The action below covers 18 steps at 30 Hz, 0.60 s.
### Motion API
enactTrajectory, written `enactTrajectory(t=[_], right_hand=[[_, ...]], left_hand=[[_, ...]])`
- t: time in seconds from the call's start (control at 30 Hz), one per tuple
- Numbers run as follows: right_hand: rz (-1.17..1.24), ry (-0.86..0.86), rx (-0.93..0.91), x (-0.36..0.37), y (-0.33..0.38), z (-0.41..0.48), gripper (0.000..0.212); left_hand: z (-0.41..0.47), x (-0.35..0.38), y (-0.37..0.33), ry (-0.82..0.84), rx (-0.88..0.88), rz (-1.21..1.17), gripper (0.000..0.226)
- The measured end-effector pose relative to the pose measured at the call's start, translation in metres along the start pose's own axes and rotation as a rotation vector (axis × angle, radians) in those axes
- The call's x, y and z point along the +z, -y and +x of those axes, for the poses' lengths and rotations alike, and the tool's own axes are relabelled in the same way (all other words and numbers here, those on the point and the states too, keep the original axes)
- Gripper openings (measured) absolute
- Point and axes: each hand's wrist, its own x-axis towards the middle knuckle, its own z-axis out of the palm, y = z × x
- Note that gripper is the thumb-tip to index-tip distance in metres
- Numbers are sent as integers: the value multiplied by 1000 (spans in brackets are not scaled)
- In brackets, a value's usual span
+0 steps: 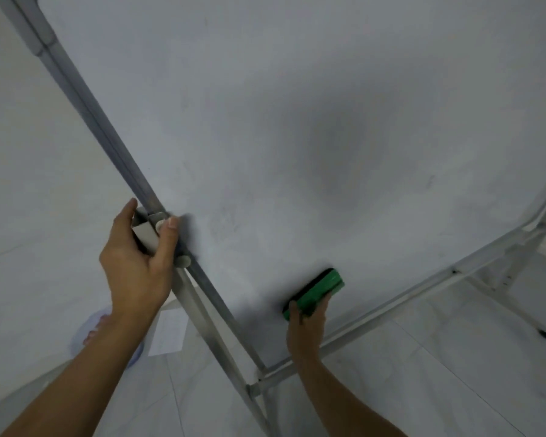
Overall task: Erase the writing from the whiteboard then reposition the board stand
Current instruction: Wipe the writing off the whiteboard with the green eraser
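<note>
Pinching the green eraser (314, 294) w/ our right hand (306, 329), we press it flat to the whiteboard (297, 121) near its bottom edge, long axis running up-right. Our left hand (136, 257) wraps the stand's side bracket (145, 231) at the board's left frame, so it's nearer for repositioning; faint gray smudges lie up-right of the eraser.

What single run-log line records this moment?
left hand: grips frame bracket | right hand: green eraser on whiteboard | writing: wiped

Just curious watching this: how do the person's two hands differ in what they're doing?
The left hand grips the metal frame at the whiteboard's left edge; the right hand holds a green eraser against the board's lower part. The left sits higher, the right near the bottom rail. Both are bare and closed on something.
</note>
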Motion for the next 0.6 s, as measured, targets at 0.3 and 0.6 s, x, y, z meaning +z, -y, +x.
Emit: enactTrajectory(t=[0.3,0.6], right_hand=[[-98,103,73,-29,-29,6,93],[559,354,1035,17,-5,-24,56]], left_hand=[[6,-8,10,-18,26,35,75],[1,4,5,-12,25,10,70]])
